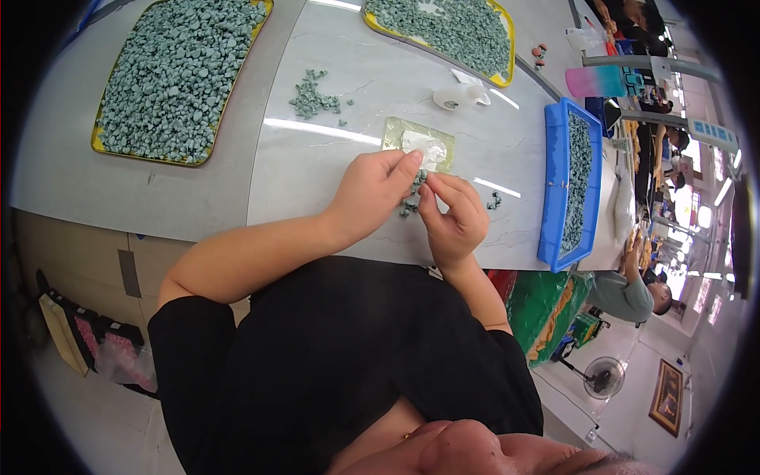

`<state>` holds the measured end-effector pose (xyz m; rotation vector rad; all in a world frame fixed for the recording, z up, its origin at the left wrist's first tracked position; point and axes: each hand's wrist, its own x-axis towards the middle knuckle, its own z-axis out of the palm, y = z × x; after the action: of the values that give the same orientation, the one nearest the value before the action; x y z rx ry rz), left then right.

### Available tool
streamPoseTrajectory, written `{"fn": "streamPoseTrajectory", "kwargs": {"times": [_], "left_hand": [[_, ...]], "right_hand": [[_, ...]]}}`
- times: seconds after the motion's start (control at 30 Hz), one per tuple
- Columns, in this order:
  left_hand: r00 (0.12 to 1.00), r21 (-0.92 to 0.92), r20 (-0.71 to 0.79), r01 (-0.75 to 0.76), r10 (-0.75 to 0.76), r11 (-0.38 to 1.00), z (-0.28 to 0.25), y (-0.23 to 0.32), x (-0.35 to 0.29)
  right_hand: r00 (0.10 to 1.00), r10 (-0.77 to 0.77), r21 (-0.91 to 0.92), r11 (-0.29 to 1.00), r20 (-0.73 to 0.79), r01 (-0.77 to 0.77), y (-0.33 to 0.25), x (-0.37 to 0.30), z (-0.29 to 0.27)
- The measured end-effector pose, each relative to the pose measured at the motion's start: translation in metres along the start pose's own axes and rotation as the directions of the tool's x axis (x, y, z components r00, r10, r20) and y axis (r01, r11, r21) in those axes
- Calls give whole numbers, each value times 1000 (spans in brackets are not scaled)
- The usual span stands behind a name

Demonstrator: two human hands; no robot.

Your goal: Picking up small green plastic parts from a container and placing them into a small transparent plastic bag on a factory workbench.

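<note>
My left hand (370, 194) and my right hand (457, 218) meet over the table, thumbs and fingertips pinched together. Between them is a small grey-green piece (423, 175), partly covered by the fingers. More such pieces (408, 209) lie on the table just below the fingertips. Right behind my hands is a light green square sheet (396, 134) with a white, wrinkled patch (431, 147) on it. A small group of pieces (495, 200) lies right of my right hand, and a looser pile (313, 96) lies beyond my left hand.
Yellow-rimmed trays full of grey-green pieces stand far left (178, 79) and far back (455, 32). A small white bottle (459, 96) is behind the sheet. At the right is a blue bin (556, 182) of pieces; a pink-and-teal drinking bottle (595, 81) stands beyond it. Other people sit farther right.
</note>
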<state>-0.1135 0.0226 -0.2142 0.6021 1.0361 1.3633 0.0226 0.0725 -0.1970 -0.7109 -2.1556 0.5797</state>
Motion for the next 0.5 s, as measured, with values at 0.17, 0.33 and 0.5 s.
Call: {"fn": "streamPoseTrajectory", "kwargs": {"times": [0.17, 0.33, 0.5], "left_hand": [[999, 175, 6, -54, 53, 983, -1, -2, 3], [1000, 326, 22, -20, 13, 945, 7, -5, 6], [993, 303, 57, 83, -105, 949, 8, -9, 9]], "right_hand": [[998, 58, 68, 996, 7, -58, 4, -4, -2], [938, 113, 29, 991, 327, -130, 27, 9, -44], [813, 571, -355, 787, 112, -504, 59, 4, -96]]}}
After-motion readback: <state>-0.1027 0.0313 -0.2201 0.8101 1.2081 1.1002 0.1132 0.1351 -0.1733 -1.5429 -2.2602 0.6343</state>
